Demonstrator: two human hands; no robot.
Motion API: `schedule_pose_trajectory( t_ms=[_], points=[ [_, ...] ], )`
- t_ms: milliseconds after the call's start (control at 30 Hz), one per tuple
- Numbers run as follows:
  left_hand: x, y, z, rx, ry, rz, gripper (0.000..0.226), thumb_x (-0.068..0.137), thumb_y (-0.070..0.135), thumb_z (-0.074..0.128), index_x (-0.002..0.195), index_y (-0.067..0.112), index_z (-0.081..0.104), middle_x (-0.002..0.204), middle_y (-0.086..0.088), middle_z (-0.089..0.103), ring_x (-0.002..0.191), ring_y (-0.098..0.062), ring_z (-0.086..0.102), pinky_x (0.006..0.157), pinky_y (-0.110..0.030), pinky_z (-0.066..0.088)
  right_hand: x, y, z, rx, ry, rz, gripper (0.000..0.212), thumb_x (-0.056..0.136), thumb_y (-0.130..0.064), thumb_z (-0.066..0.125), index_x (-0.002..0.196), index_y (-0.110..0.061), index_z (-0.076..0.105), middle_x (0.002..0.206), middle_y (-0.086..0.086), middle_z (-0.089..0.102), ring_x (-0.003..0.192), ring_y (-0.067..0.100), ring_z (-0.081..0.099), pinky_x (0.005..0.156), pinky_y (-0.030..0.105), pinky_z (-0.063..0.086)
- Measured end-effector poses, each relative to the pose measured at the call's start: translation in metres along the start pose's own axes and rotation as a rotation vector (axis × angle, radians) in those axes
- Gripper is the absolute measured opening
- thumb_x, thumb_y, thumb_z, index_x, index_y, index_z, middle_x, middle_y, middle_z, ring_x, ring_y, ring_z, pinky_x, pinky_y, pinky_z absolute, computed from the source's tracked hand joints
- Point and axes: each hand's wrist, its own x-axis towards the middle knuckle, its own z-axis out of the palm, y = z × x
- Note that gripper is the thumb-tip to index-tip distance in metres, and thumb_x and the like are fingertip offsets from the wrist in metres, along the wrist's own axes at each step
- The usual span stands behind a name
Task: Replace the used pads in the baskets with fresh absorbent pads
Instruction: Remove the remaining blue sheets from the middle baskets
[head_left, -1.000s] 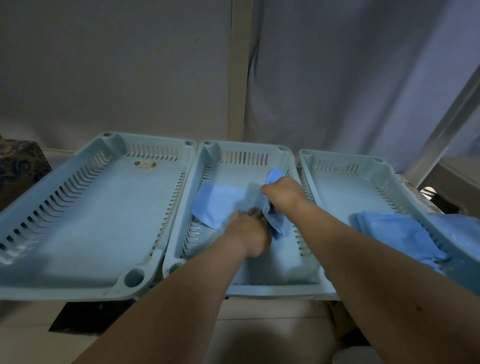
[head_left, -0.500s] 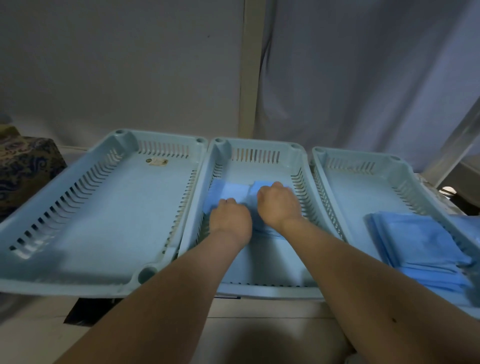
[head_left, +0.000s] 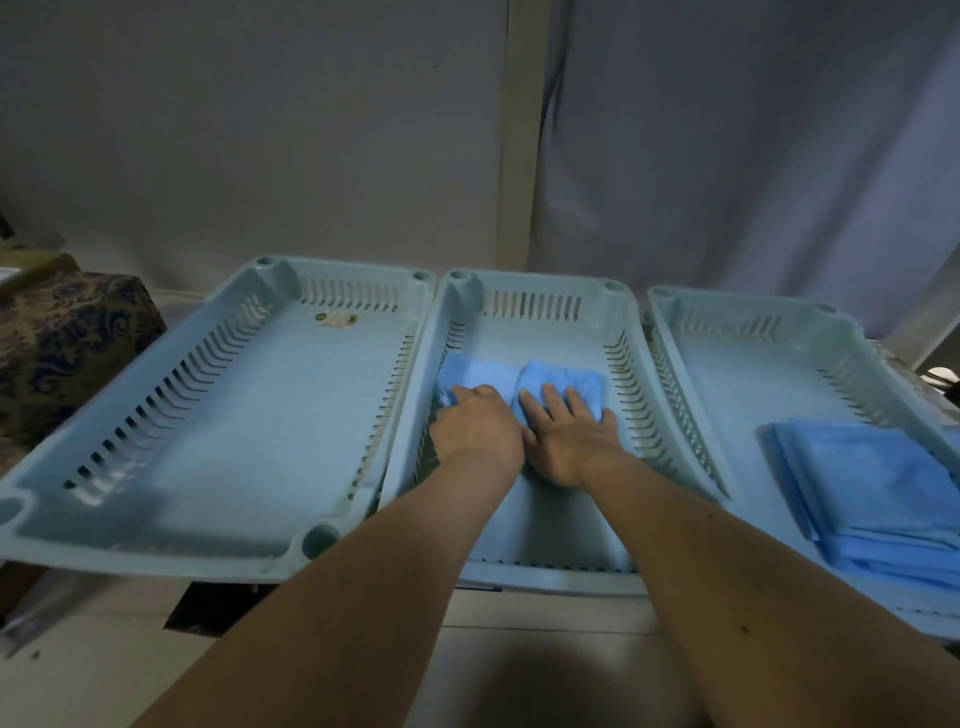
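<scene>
Here three pale blue slotted baskets sit side by side: the left basket holds nothing but a small label at its far end, the middle basket holds the work, and the right basket carries a stack of folded blue pads at its near right. In the middle basket a partly unfolded blue absorbent pad lies across the floor, ahead of and under both hands, its long axis running left to right. The left hand rests on its left half, fingers seemingly bent at the edge — I cannot tell whether they pinch. The right hand presses flat, fingers straight and slightly spread, on the still-doubled right half. Spreading it likely means pushing away toward the far wall; only the slotted side walls hem it in.
</scene>
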Motion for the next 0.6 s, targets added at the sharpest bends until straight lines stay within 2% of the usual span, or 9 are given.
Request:
schedule_pose_trajectory(
  t_ms=[200,300,333,400,500,600],
  points=[
    [0.000,0.000,0.004,-0.103,0.001,-0.006,0.049,0.094,0.025,0.051,0.136,0.005,0.037,0.142,-0.016,0.038,0.124,-0.034,0.048,0.095,-0.038,0.045,0.001,-0.001,0.000,0.023,0.008,0.005,0.061,0.096,-0.060,0.012,0.151,-0.036,-0.001,0.160,-0.005,-0.009,0.147,0.022,-0.010,0.113,0.061,0.002],
    [-0.001,-0.003,0.007,-0.098,0.046,-0.014,0.033,0.096,0.020,0.047,0.127,0.009,0.045,0.131,-0.013,0.052,0.120,-0.030,0.052,0.090,-0.034,0.047,0.003,-0.001,-0.004,-0.025,0.182,-0.017,0.059,0.092,-0.063,0.025,0.143,-0.035,0.027,0.155,-0.003,0.022,0.145,0.023,0.013,0.111,0.061,0.008],
    [-0.001,-0.004,0.008,-0.083,0.058,-0.014,0.031,0.096,0.019,0.046,0.126,0.010,0.047,0.129,-0.012,0.053,0.119,-0.029,0.053,0.089,-0.033,0.047,0.004,0.000,-0.007,-0.063,0.240,-0.029,0.059,0.090,-0.064,0.028,0.141,-0.035,0.032,0.153,-0.003,0.028,0.144,0.024,0.015,0.111,0.061,0.008],
    [-0.002,-0.005,0.010,-0.060,0.065,-0.004,0.031,0.097,0.020,0.045,0.126,0.011,0.048,0.128,-0.011,0.055,0.118,-0.028,0.054,0.089,-0.033,0.047,0.008,0.000,-0.008,-0.092,0.267,-0.060,0.062,0.090,-0.062,0.031,0.145,-0.033,0.028,0.156,0.000,0.020,0.147,0.025,0.005,0.113,0.059,0.005],
    [-0.002,-0.004,0.011,-0.034,0.058,0.002,0.031,0.097,0.020,0.045,0.126,0.012,0.048,0.126,-0.010,0.057,0.117,-0.028,0.054,0.089,-0.032,0.047,0.016,0.001,-0.004,-0.032,0.163,-0.094,0.065,0.094,-0.058,0.026,0.151,-0.035,0.006,0.161,-0.001,-0.005,0.147,0.024,-0.009,0.115,0.057,0.000],
    [0.000,-0.006,0.011,-0.008,0.062,-0.014,0.031,0.097,0.019,0.044,0.127,0.012,0.048,0.126,-0.010,0.057,0.120,-0.027,0.050,0.091,-0.032,0.045,0.024,0.002,-0.001,-0.024,0.089,-0.089,0.065,0.093,-0.061,0.021,0.150,-0.041,-0.003,0.160,-0.003,-0.013,0.147,0.025,-0.013,0.116,0.057,-0.002]
  ],
)
